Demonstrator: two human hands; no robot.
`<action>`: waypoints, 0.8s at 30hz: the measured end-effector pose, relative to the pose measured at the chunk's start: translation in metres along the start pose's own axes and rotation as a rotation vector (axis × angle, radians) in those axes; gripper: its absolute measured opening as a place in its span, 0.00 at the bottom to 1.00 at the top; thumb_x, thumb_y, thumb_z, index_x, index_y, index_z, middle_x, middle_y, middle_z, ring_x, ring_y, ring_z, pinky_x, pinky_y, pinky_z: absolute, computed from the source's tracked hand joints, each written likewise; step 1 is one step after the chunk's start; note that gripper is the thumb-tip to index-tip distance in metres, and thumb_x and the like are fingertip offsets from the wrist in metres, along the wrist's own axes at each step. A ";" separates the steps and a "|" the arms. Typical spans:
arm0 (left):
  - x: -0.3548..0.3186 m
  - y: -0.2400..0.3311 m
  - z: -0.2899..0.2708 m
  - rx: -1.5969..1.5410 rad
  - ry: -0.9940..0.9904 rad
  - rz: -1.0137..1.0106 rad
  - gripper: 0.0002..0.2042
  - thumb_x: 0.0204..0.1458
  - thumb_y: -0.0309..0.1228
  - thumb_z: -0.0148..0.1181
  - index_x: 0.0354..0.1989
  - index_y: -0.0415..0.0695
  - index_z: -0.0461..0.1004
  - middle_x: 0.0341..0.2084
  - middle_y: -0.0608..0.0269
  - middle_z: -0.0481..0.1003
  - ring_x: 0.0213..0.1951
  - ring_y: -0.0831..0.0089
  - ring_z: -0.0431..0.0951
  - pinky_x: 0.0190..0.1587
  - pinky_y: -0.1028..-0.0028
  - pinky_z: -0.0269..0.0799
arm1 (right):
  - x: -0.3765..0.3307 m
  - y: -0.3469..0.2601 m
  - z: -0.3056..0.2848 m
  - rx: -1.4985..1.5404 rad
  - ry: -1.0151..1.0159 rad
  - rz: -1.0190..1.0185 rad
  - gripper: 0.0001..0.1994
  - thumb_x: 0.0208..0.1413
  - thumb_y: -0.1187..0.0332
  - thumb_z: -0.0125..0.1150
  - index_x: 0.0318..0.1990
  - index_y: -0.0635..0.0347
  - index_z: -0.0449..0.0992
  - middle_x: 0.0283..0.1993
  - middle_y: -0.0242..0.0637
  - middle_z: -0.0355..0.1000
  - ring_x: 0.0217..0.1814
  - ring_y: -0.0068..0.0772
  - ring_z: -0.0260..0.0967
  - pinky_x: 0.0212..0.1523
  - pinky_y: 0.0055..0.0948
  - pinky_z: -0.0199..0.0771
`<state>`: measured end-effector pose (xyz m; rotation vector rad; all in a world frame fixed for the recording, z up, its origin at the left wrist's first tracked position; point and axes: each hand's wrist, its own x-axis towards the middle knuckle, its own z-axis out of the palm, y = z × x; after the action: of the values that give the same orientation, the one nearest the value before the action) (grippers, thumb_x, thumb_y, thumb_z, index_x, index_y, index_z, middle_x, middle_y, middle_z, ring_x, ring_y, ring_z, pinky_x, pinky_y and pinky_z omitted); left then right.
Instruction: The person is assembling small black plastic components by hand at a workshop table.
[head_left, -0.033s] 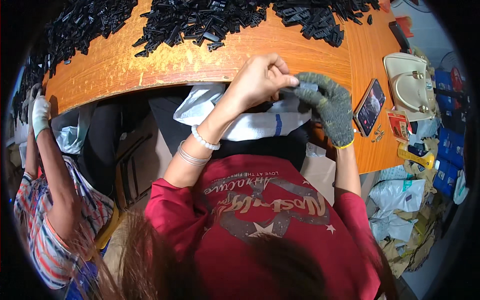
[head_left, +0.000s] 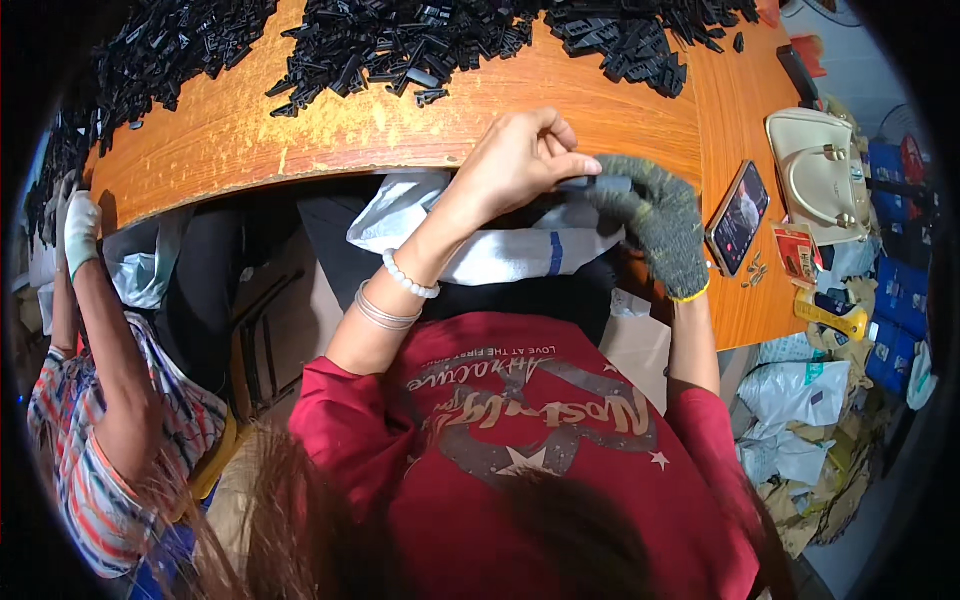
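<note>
My left hand [head_left: 525,155] is bare, with a beaded bracelet and bangles at the wrist. Its thumb and fingertips pinch the left end of a small dark grey plastic piece [head_left: 612,184]. The piece's other end lies against the fingers of my right hand [head_left: 665,215], which wears a dark knitted glove with a yellow cuff and is closed round it. Both hands meet just off the table's near edge. Below them, a white woven sack [head_left: 500,252] with a blue stripe lies open across my lap.
Heaps of black plastic clips [head_left: 400,45] cover the far side of the wooden table [head_left: 370,130]. To the right lie a phone [head_left: 740,217], a cream handbag [head_left: 820,170], a red packet [head_left: 795,252] and a yellow-handled tool [head_left: 832,316]. A co-worker's gloved hand [head_left: 82,225] is at far left.
My gloved right hand has dipped slightly and turned, and the grey piece shows at a different angle. My left hand stays almost in place.
</note>
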<state>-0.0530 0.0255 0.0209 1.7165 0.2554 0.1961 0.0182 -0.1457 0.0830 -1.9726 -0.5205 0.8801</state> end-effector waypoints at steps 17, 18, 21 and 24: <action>0.036 -0.015 0.005 0.577 0.404 0.502 0.06 0.50 0.27 0.61 0.32 0.39 0.70 0.26 0.52 0.70 0.26 0.52 0.73 0.26 0.61 0.68 | 0.021 0.015 -0.003 0.480 0.209 -0.045 0.17 0.61 0.66 0.55 0.55 0.63 0.72 0.38 0.38 0.76 0.34 0.21 0.72 0.29 0.19 0.72; 0.028 -0.017 0.007 0.527 0.330 0.533 0.07 0.51 0.28 0.60 0.32 0.40 0.70 0.26 0.53 0.70 0.26 0.52 0.74 0.26 0.61 0.68 | 0.028 0.014 -0.005 0.469 0.207 -0.061 0.17 0.61 0.65 0.55 0.55 0.63 0.72 0.38 0.39 0.76 0.35 0.22 0.73 0.31 0.20 0.73; 0.016 -0.016 0.006 0.496 0.228 0.579 0.07 0.52 0.30 0.60 0.33 0.40 0.71 0.27 0.55 0.70 0.26 0.54 0.74 0.27 0.62 0.69 | 0.047 0.025 -0.007 0.279 0.182 -0.223 0.17 0.60 0.67 0.56 0.53 0.66 0.73 0.38 0.40 0.76 0.36 0.24 0.74 0.33 0.21 0.74; 0.031 -0.016 -0.013 0.698 0.402 0.644 0.10 0.53 0.34 0.60 0.32 0.39 0.73 0.28 0.53 0.71 0.25 0.56 0.75 0.27 0.65 0.72 | 0.047 0.019 -0.001 0.330 0.157 -0.063 0.16 0.58 0.68 0.58 0.50 0.68 0.74 0.39 0.40 0.76 0.34 0.23 0.75 0.29 0.19 0.72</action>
<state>-0.0273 0.0486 0.0063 2.4051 0.0477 1.0298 0.0506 -0.1259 0.0491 -1.6966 -0.3214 0.7147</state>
